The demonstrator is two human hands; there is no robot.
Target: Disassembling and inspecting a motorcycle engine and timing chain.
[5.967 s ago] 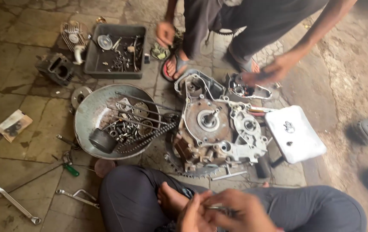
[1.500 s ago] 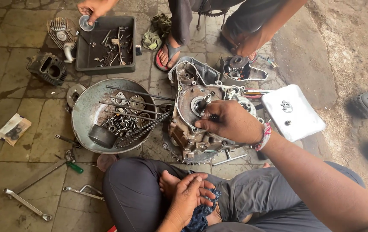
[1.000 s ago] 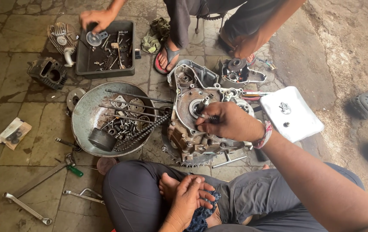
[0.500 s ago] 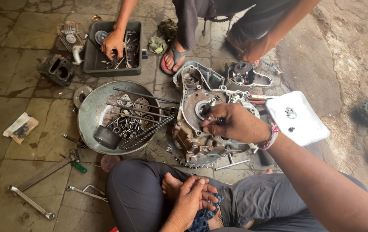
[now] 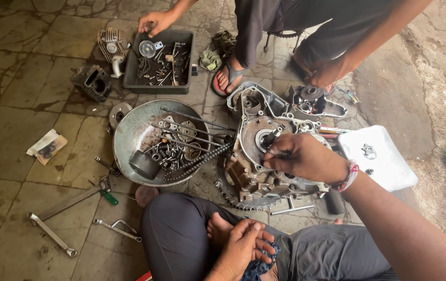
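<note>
While the person sat cross-legged on the stone floor [image 5: 9, 104], the right hand [image 5: 306, 157] rested on the engine case [image 5: 264, 166] just ahead of the knees, fingers bunched and pinching something small and dark beside the central shaft [image 5: 270, 138]; what exactly, I could not tell. It looked like fitting or loosening work at the hub, calling for a steady grip close to that shaft. The left hand [image 5: 241, 250] lay in the lap, fingers curled around a blue rag [image 5: 258, 268]. A metal basin [image 5: 150, 140] of rods and springs sat touching the case, its chain [image 5: 197, 162] trailing across. Another person's hand [image 5: 156, 22] reached over a dark parts tray [image 5: 158, 83].
</note>
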